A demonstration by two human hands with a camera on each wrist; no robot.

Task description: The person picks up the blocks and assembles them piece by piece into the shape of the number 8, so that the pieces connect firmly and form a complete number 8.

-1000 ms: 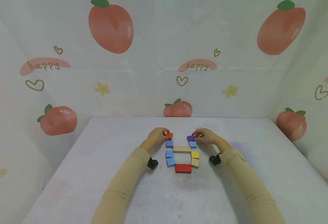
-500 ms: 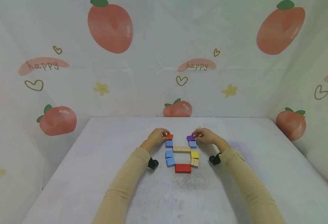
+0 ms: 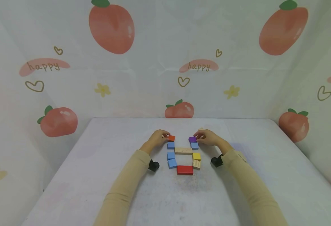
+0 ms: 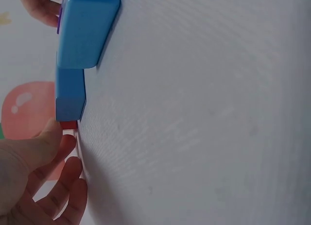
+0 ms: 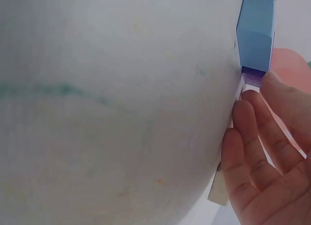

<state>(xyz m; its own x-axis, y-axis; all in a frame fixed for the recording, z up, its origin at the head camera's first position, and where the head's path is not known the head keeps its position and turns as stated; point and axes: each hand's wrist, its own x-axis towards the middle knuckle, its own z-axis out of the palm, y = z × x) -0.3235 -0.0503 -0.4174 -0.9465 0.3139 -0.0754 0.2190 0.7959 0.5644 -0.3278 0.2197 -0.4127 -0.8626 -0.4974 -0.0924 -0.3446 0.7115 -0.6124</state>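
With thumb and fingers my left hand [image 3: 157, 138] pinches an orange-red block [image 3: 171, 138] at the far left of a layout of small blocks. A blue block [image 3: 171, 145] lies just on the near side of it; in the left wrist view that blue block [image 4: 70, 94] hides most of the orange-red one. Opposite, my right hand [image 3: 207, 137] grips a purple block [image 3: 192, 139] by its right side. Right against the purple block, on the near side, is another blue block [image 3: 194, 146]. In the right wrist view, thumb and fingers meet at the purple block's edge [image 5: 253, 77].
Nearer me lie a long wooden block [image 3: 183, 151], a yellow block [image 3: 196, 156], a striped wooden block [image 3: 196, 164], two blue blocks on the left and a red block [image 3: 184, 170] in front. Another pale wooden block [image 5: 218, 190] sits behind my right hand. A printed curtain hangs behind the table.
The orange-red block in my left hand has shifted slightly toward me, closer to the blue block, and looks flatter. My right hand and the purple block have stayed in place.
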